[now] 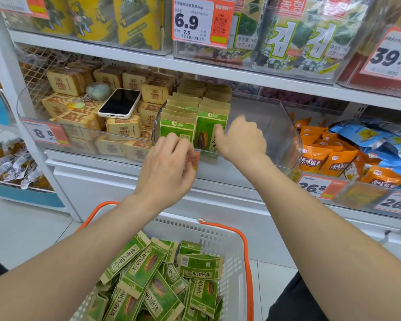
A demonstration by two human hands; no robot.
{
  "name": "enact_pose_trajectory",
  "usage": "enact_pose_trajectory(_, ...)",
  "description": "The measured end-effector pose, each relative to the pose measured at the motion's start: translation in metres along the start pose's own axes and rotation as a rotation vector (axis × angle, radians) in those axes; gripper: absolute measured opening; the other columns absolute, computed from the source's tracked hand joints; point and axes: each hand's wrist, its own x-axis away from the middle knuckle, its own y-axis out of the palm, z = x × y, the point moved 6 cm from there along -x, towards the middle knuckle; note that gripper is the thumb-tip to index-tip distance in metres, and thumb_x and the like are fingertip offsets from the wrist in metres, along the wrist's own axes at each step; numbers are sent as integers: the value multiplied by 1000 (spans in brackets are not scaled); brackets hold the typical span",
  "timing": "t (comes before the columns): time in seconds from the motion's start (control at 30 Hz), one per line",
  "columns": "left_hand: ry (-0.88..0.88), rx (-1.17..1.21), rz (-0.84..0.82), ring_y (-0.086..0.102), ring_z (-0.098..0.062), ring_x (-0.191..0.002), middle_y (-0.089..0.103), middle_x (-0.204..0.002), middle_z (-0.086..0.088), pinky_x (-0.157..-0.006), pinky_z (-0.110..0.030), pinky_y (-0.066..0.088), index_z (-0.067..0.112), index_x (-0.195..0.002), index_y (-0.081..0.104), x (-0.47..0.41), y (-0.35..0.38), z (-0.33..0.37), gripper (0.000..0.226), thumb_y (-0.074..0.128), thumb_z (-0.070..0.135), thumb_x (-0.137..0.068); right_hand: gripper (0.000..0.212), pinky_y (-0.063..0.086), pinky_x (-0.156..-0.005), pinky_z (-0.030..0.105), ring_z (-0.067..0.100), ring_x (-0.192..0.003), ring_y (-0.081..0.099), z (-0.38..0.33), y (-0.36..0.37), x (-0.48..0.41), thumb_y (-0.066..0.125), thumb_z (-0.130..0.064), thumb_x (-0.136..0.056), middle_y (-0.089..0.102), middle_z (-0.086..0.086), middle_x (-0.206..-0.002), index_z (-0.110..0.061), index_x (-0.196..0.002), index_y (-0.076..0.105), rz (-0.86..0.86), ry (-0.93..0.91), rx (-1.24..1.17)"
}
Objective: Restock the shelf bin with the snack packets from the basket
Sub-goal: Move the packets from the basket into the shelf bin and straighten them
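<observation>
A clear plastic shelf bin [276, 135] holds two upright rows of green snack packets [185, 107] on its left side; its right half is bare. My left hand [164, 167] is at the front of the left row, its curled fingers pinching the front packet [175, 126]. My right hand [243, 137] holds the right edge of the right row's front packet [206, 133], thumb on its face. Below, a white basket [229, 239] with orange handles holds several loose green packets [148, 274].
A white-cased phone [119, 103] and a keyring lie on tan packets [123, 128] in the bin to the left. Orange and blue packets [329, 156] fill the bin on the right. Another shelf with seaweed packs [299, 38] hangs close above. Price tags line the shelf fronts.
</observation>
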Motion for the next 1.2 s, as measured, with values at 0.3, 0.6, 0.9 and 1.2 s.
enact_pose_trajectory(0.3, -71, -298, -820, 62, -27, -81, 66, -88, 2, -66, -35, 49, 26, -98, 65, 58, 60, -35, 20, 47, 34, -98, 15, 29, -60, 36, 36, -75, 54, -54, 14, 91, 56, -18, -90, 55, 5, -88, -17, -94, 42, -15, -498, 46)
enact_pose_trajectory(0.6, -152, -361, -1401, 66, -29, -116, 64, -136, -8, -93, -42, 55, 19, -134, 64, 151, 107, -81, 33, 48, 23, -105, 26, 29, -52, 30, 32, -88, 65, -44, 129, 160, 54, -17, -100, 55, 6, -100, -13, -126, 54, -672, -753, 454)
enact_pose_trajectory(0.9, -270, -272, -1783, 65, -26, -101, 23, -168, -18, -72, -32, 53, 49, -164, -3, 228, 123, -82, 96, 49, 1, -99, 26, 37, -50, 30, 17, -71, 53, -40, 175, 182, 56, -11, -98, 55, 2, -101, -16, -124, 58, -996, -833, 566)
enact_pose_trajectory(1.2, -183, -376, -1791, 58, -43, -128, -11, -171, -20, -99, -46, 57, 41, -165, 18, 259, 139, -70, 80, 62, 21, -102, 30, 36, -50, 31, 18, -74, 54, -48, 177, 182, 54, -14, -100, 58, 3, -105, -19, -130, 53, -983, -887, 529)
